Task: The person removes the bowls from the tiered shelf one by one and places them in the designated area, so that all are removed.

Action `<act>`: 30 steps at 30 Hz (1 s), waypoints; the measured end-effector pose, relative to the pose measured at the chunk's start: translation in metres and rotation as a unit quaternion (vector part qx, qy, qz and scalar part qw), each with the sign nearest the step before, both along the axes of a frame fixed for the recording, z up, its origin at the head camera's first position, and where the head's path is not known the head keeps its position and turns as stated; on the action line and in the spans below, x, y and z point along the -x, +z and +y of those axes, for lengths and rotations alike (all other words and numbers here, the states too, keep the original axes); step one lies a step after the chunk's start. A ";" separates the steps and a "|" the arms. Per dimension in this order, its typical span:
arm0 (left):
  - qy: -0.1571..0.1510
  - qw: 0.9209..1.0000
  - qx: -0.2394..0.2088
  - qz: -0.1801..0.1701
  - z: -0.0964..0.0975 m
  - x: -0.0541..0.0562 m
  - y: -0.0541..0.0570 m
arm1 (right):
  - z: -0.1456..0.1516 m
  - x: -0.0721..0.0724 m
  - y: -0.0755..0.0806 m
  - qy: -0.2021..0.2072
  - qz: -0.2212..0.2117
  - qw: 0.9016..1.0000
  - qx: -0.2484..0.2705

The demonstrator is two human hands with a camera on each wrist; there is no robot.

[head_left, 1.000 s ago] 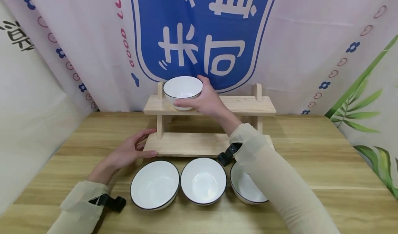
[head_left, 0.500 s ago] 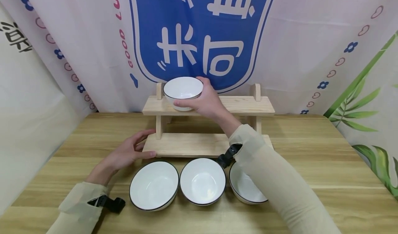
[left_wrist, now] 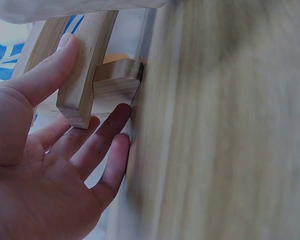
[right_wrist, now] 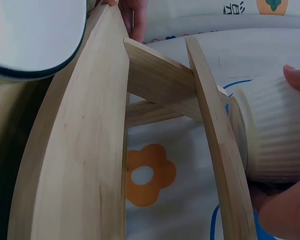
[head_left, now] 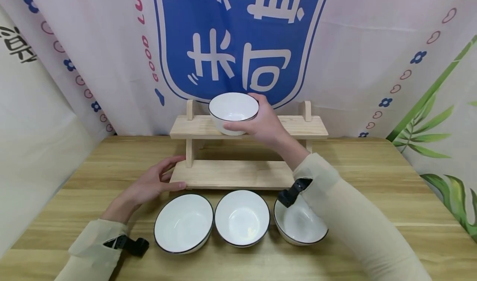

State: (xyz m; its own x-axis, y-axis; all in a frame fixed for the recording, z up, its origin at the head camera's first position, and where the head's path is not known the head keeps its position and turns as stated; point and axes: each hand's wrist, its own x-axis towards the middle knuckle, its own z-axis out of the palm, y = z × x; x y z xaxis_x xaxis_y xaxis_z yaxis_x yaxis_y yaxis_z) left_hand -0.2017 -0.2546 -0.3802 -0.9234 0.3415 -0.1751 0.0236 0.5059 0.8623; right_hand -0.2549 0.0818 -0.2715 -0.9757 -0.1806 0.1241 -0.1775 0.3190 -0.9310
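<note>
My right hand [head_left: 264, 122] grips a white, dark-rimmed bowl [head_left: 233, 107] by its right side, thumb in front. The bowl is upright at the upper board of a two-tier wooden shelf [head_left: 231, 174], left of its middle. The right wrist view shows the bowl's ribbed wall [right_wrist: 275, 132] and its base close against the upper board; I cannot tell whether they touch. My left hand [head_left: 150, 185] holds the left end of the lower board, thumb at the front corner and fingers behind. In the left wrist view, the thumb [left_wrist: 52, 62] lies against the board [left_wrist: 82, 75].
Three more white bowls stand in a row before the shelf: a left bowl [head_left: 184, 223], a middle bowl [head_left: 242, 218] and a right bowl [head_left: 298, 223], partly covered by the right sleeve. A printed curtain [head_left: 357, 65] hangs behind the wooden table [head_left: 372, 181].
My right hand and its bowl have moved right along the upper board during the last half second. The left hand stays at the shelf, and the front bowls have not moved.
</note>
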 end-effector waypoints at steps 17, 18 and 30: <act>-0.004 1.000 0.000 -0.004 0.000 0.000 0.001 | 0.052 -0.036 0.005 -0.006 0.028 0.998 -0.050; -0.005 1.000 0.000 -0.004 0.000 0.000 0.001 | 0.055 -0.038 0.005 -0.005 0.030 0.998 -0.054; -0.003 1.000 0.000 -0.004 0.000 0.000 0.000 | 0.090 -0.069 0.002 0.025 0.069 0.996 -0.056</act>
State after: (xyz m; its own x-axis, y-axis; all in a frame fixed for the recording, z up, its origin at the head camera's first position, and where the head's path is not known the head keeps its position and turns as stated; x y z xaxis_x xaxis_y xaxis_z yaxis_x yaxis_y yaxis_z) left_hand -0.2015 -0.2548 -0.3802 -0.9198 0.3471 -0.1830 0.0191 0.5055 0.8626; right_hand -0.1859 0.1714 -0.2693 -0.9402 -0.2479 0.2335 -0.3197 0.4066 -0.8559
